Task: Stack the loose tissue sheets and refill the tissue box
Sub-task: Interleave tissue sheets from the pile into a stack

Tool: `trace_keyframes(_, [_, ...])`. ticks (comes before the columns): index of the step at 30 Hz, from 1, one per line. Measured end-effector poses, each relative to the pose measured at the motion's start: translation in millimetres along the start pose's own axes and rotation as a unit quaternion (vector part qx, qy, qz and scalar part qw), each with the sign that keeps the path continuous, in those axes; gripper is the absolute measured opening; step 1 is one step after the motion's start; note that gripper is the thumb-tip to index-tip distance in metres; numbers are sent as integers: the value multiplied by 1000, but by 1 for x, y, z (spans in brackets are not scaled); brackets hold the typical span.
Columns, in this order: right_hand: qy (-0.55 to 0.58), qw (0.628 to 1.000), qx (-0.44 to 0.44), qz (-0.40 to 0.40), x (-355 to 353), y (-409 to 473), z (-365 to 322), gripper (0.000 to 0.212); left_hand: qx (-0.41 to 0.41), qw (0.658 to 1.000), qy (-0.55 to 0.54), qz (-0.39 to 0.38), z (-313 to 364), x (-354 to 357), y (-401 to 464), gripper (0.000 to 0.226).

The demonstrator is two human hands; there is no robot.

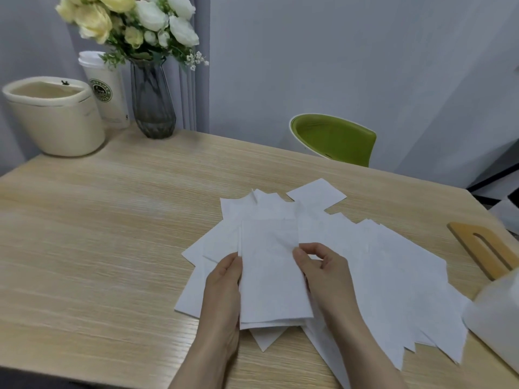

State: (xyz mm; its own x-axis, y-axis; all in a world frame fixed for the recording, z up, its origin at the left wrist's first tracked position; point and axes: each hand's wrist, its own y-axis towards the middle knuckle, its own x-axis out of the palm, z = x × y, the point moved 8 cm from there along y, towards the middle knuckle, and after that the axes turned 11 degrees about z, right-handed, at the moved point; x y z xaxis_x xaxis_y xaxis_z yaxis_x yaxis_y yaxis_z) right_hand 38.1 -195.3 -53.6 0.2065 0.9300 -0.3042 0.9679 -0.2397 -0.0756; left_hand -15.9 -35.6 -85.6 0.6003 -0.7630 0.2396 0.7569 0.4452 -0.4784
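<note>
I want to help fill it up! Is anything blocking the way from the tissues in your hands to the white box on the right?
Nothing visible does. Between the small stack of white tissue sheets and the white tissue box lie only flat loose white tissue sheets.

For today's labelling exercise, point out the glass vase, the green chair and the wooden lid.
glass vase [152,103]: head view, middle of its grey body.
green chair [335,138]: head view, seat back.
wooden lid [464,234]: head view, bare wood beside its slot.

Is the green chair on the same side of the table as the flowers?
No, the green chair stands behind the table's far right edge, while the flowers sit at the far left corner.
</note>
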Motion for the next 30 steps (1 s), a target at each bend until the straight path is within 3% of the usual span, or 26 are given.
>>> trace_keyframes(12, [-21,1000,-10,-2,-1,-2,3,10,5,1000,-6,-15,-3,4,-1,34])
trace_keyframes(16, [-30,999,-13,-5,-2,-2,7,7,33,999,32,-3,-5,2,1,17])
trace_keyframes(21, [-71,995,-47,53,-33,6,8,6,53,997,60,4,-4,0,3,25])
trace_keyframes(26, [-223,957,-104,154,-85,11,16,26,65,997,51,2,-3,6,1,25])
trace_keyframes(30, [-322,931,-61,162,-112,15,34,56,60,997,38,-19,-3,20,-5,26])
